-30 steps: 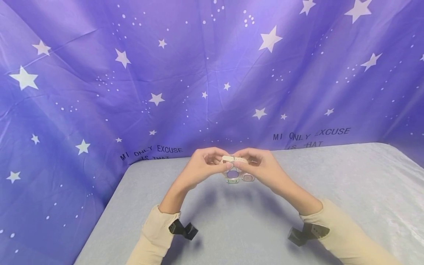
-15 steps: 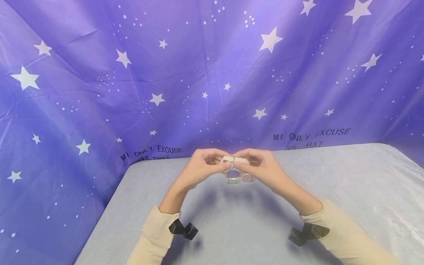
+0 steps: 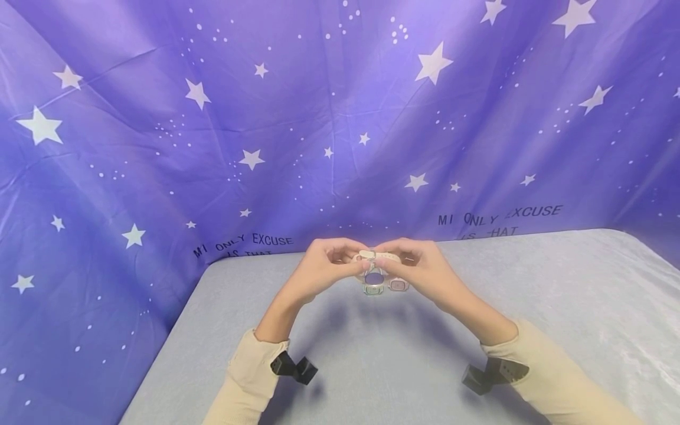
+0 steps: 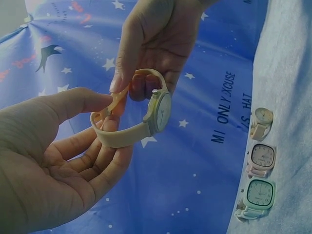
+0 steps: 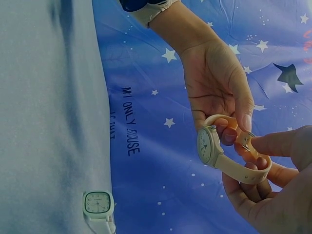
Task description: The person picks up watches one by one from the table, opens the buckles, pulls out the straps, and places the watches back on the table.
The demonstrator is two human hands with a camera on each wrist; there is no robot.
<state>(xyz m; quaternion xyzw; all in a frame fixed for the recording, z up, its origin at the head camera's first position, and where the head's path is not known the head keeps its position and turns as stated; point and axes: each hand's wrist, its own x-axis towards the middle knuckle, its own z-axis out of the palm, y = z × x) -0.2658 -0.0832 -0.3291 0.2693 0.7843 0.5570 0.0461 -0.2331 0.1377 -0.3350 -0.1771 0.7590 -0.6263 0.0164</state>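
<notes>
Both hands hold a cream wristwatch [image 3: 386,257] above the table. Its round dial [image 4: 164,112] faces away from the person, and its strap forms a loop. My left hand [image 3: 324,265] pinches the strap near the metal buckle [image 5: 248,135] between thumb and fingers. On the other side of the buckle, my right hand [image 3: 419,262] pinches the strap as well, its thumb close to the left thumb. The strap's tail lies at the buckle; whether the pin sits in a hole cannot be made out. In the wrist views, several fingertips curl inside or behind the loop.
Beyond the held watch, a green square watch [image 4: 260,194], a pink square watch [image 4: 262,156] and a small round cream watch [image 4: 263,116] stand in a row on the grey cloth-covered table [image 3: 372,366]. A purple star-patterned curtain [image 3: 329,118] hangs behind the table's far edge.
Both hands keep their places and their grip. The strap's tail at the buckle has shifted very slightly to the right in the head view.
</notes>
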